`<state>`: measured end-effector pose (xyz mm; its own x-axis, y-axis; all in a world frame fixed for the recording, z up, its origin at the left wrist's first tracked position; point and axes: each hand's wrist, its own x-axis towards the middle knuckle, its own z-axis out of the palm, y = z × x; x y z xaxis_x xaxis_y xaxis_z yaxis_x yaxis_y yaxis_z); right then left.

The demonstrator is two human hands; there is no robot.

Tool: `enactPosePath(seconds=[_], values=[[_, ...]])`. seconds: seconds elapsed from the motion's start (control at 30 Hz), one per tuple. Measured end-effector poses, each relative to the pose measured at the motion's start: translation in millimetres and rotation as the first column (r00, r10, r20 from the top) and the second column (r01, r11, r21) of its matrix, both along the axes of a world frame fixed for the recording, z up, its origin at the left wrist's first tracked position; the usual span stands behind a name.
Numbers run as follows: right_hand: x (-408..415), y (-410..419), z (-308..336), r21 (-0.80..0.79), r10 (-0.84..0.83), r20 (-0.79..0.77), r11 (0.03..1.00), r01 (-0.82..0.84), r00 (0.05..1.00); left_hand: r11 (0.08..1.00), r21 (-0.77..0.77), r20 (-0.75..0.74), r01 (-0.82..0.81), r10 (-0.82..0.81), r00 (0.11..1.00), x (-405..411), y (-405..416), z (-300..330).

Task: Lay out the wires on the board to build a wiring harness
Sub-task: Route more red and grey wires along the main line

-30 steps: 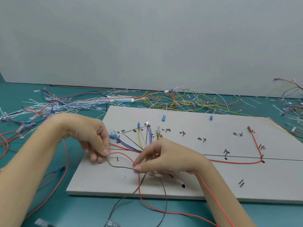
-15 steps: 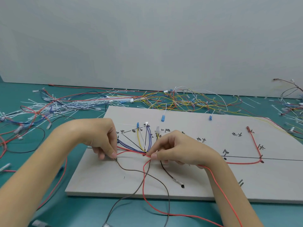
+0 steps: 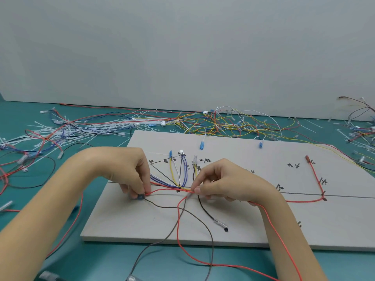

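- Across the middle of the grey board (image 3: 253, 226), near its left half, both hands work on a thin bundle of wires lying along a drawn black line.
- The left hand (image 3: 129, 173) has its fingers curled down, pinching the red wire (image 3: 178, 226) and a brown wire (image 3: 162, 205) against the board close to the left edge.
- The right hand (image 3: 221, 181) pinches the same red wire between thumb and forefinger just to the right, so a short stretch runs taut between the two grips.
- From the right pinch the red wire loops down over the board's near edge onto the teal tabletop (image 3: 101, 260), then climbs back along the right forearm.
- The brown wire curves from the left hand across the board and drops off the near edge.
- A black wire (image 3: 205, 209) hangs from under the right hand and ends in a clear sleeve near a black dot on the board.
- Yellow, white, blue and purple wires fan upward from the bundle to small connectors near handwritten labels.
- Another red wire (image 3: 315, 179) lies routed toward the board's right side, bending at the drawn line.
- Behind the board's far edge, a tangle of loose wires (image 3: 223, 124) spreads over the tabletop; white cable ties (image 3: 67, 132) lie heaped toward the far left corner.
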<state>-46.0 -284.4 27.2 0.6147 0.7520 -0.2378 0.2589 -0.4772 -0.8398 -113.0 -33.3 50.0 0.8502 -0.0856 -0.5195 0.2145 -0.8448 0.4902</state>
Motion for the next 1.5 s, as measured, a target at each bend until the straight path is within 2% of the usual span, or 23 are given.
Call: enactPosePath(seconds=[0.23, 0.33, 0.47, 0.63, 0.7, 0.8, 0.93, 1.13, 1.2, 1.27, 1.4, 1.5], values=[[0.7, -1.7, 1.8, 0.021, -0.065, 0.012, 0.998, 0.065, 0.998, 0.991, 0.132, 0.126, -0.009, -0.007, 0.992, -3.4, -20.1, -1.1], [1.5, -3.1, 2.0, 0.027, -0.082, 0.034, 0.996, 0.081, 0.996, 0.971, 0.239, 0.272, -0.004, -0.063, 0.96, -4.7, -33.7, -4.4], [3.8, -5.2, 2.3, 0.056, -0.083, 0.037, 0.995, 0.081, 0.996, 0.9, 0.437, 0.419, -0.014, -0.19, 0.888, -9.3, -49.5, -10.6], [5.6, -6.4, 1.3, 0.075, -0.084, 0.043, 0.994, 0.081, 0.995, 0.805, 0.592, 0.426, -0.051, -0.259, 0.867, -15.0, -60.1, -10.5], [6.2, -6.7, 1.2, 0.083, -0.088, 0.034, 0.993, 0.085, 0.996, 0.817, 0.576, 0.365, -0.035, -0.219, 0.905, -18.8, -64.1, -7.6], [6.7, -7.3, 1.2, 0.067, -0.089, 0.033, 0.994, 0.087, 0.995, 0.899, 0.437, 0.2, 0.023, -0.122, 0.972, -27.7, -65.2, -2.5], [6.8, -7.3, 0.1, 0.033, -0.09, 0.035, 0.996, 0.089, 0.995, 0.936, 0.327, 0.12, 0.131, -0.179, 0.977, -36.8, -60.5, -3.8], [6.8, -10.2, 0.5, 0.03, -0.087, -0.016, 0.996, 0.087, 0.996, 0.915, 0.302, 0.24, 0.266, -0.343, 0.908, -37.4, -48.2, -16.7], [7.6, -11.9, 1.2, 0.01, -0.072, -0.017, 0.997, 0.072, 0.997, 0.914, 0.265, 0.223, 0.307, -0.367, 0.903, -36.0, -45.5, -15.4], [8.0, -13.4, 1.7, -0.004, -0.068, -0.015, 0.998, 0.068, 0.998, 0.928, 0.196, 0.202, 0.317, -0.355, 0.913, -33.5, -44.4, -12.1], [9.2, -16.7, 1.3, -0.024, -0.052, -0.018, 0.998, 0.051, 0.998, 0.973, 0.103, 0.405, 0.206, -0.23, 0.885, -20.3, -48.9, -13.0], [10.8, -19.4, 1.8, -0.039, -0.039, -0.017, 0.999, 0.038, 0.999, 0.979, 0.097, 0.457, 0.179, -0.204, 0.866, -12.1, -57.5, -19.7]])
